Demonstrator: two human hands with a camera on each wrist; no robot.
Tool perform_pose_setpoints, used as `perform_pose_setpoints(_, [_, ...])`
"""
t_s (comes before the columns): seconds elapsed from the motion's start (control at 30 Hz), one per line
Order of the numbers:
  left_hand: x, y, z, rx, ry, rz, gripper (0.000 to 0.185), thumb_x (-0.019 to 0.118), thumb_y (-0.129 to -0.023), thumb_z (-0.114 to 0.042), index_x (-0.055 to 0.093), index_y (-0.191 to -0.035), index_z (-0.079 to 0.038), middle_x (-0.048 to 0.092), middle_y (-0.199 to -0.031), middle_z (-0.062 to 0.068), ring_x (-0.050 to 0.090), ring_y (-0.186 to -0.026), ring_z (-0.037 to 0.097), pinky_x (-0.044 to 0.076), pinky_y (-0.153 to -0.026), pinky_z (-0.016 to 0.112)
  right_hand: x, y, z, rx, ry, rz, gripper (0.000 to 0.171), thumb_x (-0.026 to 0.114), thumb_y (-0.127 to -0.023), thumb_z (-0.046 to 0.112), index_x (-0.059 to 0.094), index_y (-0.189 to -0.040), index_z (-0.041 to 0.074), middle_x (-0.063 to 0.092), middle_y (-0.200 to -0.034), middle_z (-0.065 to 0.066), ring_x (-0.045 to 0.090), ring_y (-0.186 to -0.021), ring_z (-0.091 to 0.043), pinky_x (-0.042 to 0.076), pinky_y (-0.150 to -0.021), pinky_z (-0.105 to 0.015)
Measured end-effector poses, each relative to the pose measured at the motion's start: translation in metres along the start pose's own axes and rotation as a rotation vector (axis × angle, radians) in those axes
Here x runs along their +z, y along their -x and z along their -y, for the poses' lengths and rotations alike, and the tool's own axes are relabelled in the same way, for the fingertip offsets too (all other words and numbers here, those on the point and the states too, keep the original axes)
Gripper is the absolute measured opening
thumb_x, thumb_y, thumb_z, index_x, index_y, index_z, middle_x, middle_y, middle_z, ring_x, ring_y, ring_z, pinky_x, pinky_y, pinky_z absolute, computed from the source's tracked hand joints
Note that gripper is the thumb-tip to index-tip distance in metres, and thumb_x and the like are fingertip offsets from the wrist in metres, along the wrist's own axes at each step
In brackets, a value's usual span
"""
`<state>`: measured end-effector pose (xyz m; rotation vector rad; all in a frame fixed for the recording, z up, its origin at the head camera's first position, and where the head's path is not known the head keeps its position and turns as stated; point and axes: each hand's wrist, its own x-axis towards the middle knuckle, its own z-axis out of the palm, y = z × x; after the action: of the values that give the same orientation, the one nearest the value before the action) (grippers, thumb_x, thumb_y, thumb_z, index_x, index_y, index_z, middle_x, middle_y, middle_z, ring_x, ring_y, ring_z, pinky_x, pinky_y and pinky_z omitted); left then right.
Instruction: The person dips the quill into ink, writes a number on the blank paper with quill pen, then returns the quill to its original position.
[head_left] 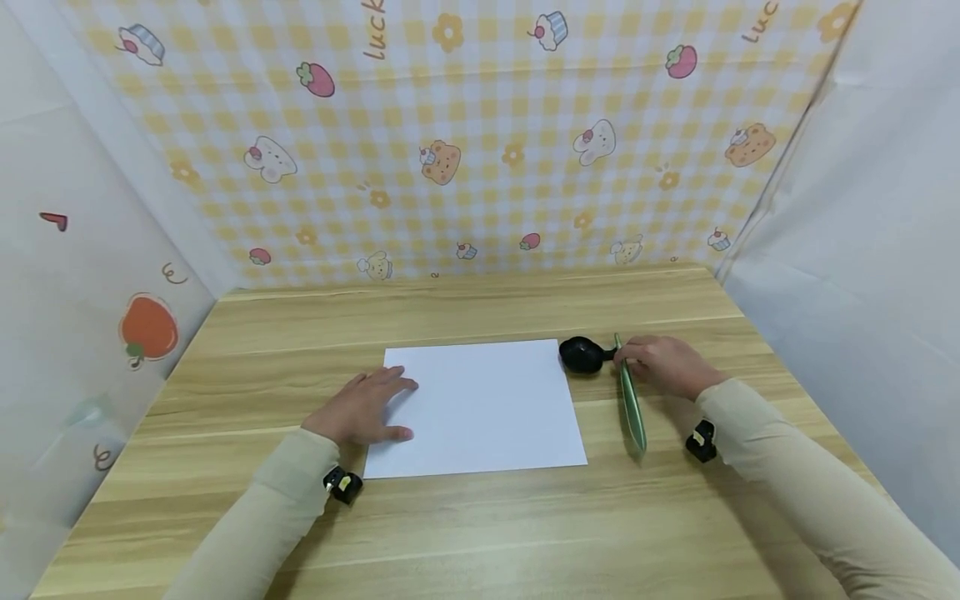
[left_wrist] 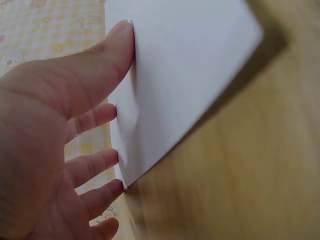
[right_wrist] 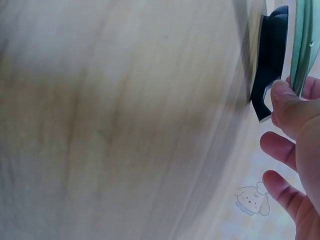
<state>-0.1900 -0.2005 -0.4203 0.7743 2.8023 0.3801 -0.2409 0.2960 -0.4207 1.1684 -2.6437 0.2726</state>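
A blank white sheet of paper (head_left: 487, 408) lies on the wooden table. My left hand (head_left: 363, 408) rests on its left edge with fingers spread and thumb over the paper. In the left wrist view the thumb and several fingertips are right at the edge of the sheet (left_wrist: 185, 65). My right hand (head_left: 663, 364), right of the paper, pinches a long slim green object (head_left: 632, 408) near its far end, between thumb and forefinger. The green object (right_wrist: 302, 45) stands partly outside the right wrist view. Close by the thumb is a black spoon-shaped thing (head_left: 582, 356), its short handle pointing toward that hand.
The wooden table (head_left: 480, 533) extends around the paper. A yellow-checked cloth (head_left: 495, 108) with cartoon prints hangs behind it. White sheets stand as walls on the left (head_left: 67, 333) and right (head_left: 862, 250). Each wrist carries a small black camera (head_left: 702, 441).
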Motion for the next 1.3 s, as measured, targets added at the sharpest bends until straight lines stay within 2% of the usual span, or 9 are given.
perform_pose_setpoints(0.23, [0.0, 0.001, -0.001, 0.018, -0.004, 0.008, 0.075, 0.074, -0.079, -0.052, 0.051, -0.139, -0.013, 0.035, -0.151, 0.021, 0.029, -0.139, 0.04, 0.02, -0.109, 0.065, -0.002, 0.001, -0.002, 0.051, -0.029, 0.021, 0.025, 0.07, -0.081, -0.008, 0.072, -0.096, 0.013, 0.07, -0.098, -0.004, 0.068, -0.088, -0.024, 0.057, -0.069, -0.041])
perform_pose_setpoints(0.37, [-0.001, 0.001, 0.002, 0.016, 0.005, -0.01, 0.075, 0.076, -0.078, -0.051, 0.051, -0.138, -0.013, 0.035, -0.151, 0.021, 0.029, -0.14, 0.039, 0.021, -0.109, 0.065, -0.004, 0.001, -0.004, 0.061, -0.035, 0.011, 0.025, 0.072, -0.08, -0.007, 0.07, -0.096, 0.012, 0.07, -0.098, -0.004, 0.068, -0.088, -0.024, 0.057, -0.07, -0.042])
perform_pose_setpoints(0.53, [-0.004, 0.0, 0.008, 0.006, 0.007, -0.016, 0.078, 0.079, -0.076, -0.046, 0.05, -0.139, -0.012, 0.034, -0.151, 0.023, 0.027, -0.141, 0.038, 0.021, -0.109, 0.064, -0.01, 0.0, -0.002, 0.08, -0.032, 0.015, 0.026, 0.073, -0.08, -0.007, 0.07, -0.101, 0.009, 0.071, -0.1, -0.005, 0.068, -0.084, -0.022, 0.057, -0.069, -0.039])
perform_pose_setpoints(0.8, [-0.008, -0.002, 0.006, -0.015, -0.003, 0.034, 0.08, 0.083, -0.076, -0.034, 0.045, -0.142, -0.008, 0.031, -0.151, 0.025, 0.025, -0.14, 0.041, 0.02, -0.109, 0.065, -0.014, 0.001, 0.0, 0.086, -0.058, -0.004, 0.029, 0.071, -0.078, -0.013, 0.066, -0.102, 0.003, 0.071, -0.097, -0.007, 0.067, -0.077, -0.019, 0.057, -0.067, -0.035])
perform_pose_setpoints(0.97, [-0.01, -0.005, 0.004, -0.052, -0.003, 0.076, 0.082, 0.082, -0.077, -0.034, 0.043, -0.144, -0.007, 0.028, -0.153, 0.025, 0.023, -0.141, 0.042, 0.017, -0.11, 0.064, -0.017, 0.002, 0.002, 0.123, -0.128, 0.0, 0.038, 0.067, -0.077, -0.019, 0.063, -0.108, 0.003, 0.069, -0.102, -0.011, 0.066, -0.087, -0.026, 0.055, -0.073, -0.045])
perform_pose_setpoints(1.1, [-0.012, -0.006, 0.004, -0.061, -0.007, 0.1, 0.082, 0.081, -0.077, -0.034, 0.043, -0.144, -0.006, 0.028, -0.153, 0.025, 0.022, -0.141, 0.041, 0.017, -0.111, 0.062, -0.017, 0.0, 0.003, 0.061, -0.209, -0.09, 0.034, 0.069, -0.079, -0.011, 0.061, -0.108, 0.004, 0.069, -0.099, -0.011, 0.066, -0.088, -0.026, 0.055, -0.074, -0.047])
perform_pose_setpoints(1.17, [-0.012, -0.007, 0.004, -0.055, -0.012, 0.106, 0.082, 0.081, -0.077, -0.035, 0.043, -0.143, -0.005, 0.028, -0.153, 0.025, 0.023, -0.141, 0.041, 0.017, -0.111, 0.062, -0.016, -0.002, 0.003, 0.008, -0.238, -0.15, 0.03, 0.069, -0.081, -0.007, 0.061, -0.106, 0.006, 0.07, -0.096, -0.009, 0.066, -0.084, -0.02, 0.055, -0.071, -0.041])
perform_pose_setpoints(1.3, [-0.011, -0.008, 0.004, -0.057, -0.007, 0.114, 0.082, 0.08, -0.078, -0.035, 0.042, -0.144, -0.005, 0.027, -0.153, 0.025, 0.022, -0.142, 0.041, 0.017, -0.112, 0.061, -0.013, -0.007, 0.004, -0.087, -0.282, -0.246, 0.031, 0.07, -0.078, -0.011, 0.061, -0.102, 0.007, 0.068, -0.087, -0.004, 0.063, -0.073, -0.01, 0.053, -0.063, -0.029])
